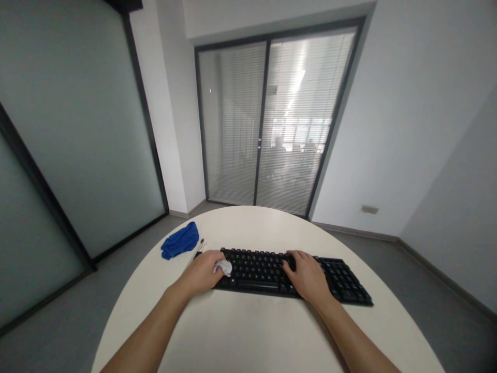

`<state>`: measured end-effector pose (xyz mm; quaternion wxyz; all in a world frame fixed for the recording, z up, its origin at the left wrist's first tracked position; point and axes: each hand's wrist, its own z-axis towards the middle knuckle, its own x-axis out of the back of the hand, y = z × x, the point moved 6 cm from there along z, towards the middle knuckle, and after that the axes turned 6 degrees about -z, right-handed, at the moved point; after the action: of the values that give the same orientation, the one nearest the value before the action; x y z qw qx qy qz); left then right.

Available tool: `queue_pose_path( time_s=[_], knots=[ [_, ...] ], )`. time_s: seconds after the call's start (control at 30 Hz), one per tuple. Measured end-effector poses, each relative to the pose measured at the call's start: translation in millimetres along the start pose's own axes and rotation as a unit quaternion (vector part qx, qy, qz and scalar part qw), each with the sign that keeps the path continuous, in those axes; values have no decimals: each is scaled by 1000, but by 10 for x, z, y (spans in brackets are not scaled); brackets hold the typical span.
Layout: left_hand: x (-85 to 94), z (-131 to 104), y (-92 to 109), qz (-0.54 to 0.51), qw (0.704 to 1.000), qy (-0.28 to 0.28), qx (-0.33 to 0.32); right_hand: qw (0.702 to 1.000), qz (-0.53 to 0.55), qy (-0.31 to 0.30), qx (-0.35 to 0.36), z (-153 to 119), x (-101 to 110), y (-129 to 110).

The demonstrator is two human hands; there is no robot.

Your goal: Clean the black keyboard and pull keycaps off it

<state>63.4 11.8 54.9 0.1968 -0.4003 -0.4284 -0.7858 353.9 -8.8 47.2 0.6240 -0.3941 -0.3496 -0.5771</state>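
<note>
A black keyboard (256, 269) lies across the round table. My left hand (204, 272) is over its left end, fingers closed on a crumpled white tissue (223, 267) that touches the keys. Toward the right of the main keys, my right hand (308, 274) grips the keyboard, its fingers at the far edge and its thumb bent over the keys. The number pad shows to the right of that hand. Beyond my left hand are thin light sticks (197, 249), one with a dark tip, partly hidden by the hand.
A bunched blue cloth (180, 241) lies at the table's far left. The pale round table (248, 331) has a curved edge close to both forearms. Behind it stand a glass door with blinds (267, 124), a frosted glass partition (77, 119) and white walls.
</note>
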Motion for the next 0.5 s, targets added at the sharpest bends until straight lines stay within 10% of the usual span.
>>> queue_pose_path(
  time_s=[0.23, 0.5],
  knots=[
    [-18, 55, -349, -130, 980, 151, 0, 1000, -20, 4, -17, 56, -71, 81],
    [-102, 57, -165, -113, 990, 85, 28, 1000, -15, 6, -22, 40, -67, 90]
  ],
)
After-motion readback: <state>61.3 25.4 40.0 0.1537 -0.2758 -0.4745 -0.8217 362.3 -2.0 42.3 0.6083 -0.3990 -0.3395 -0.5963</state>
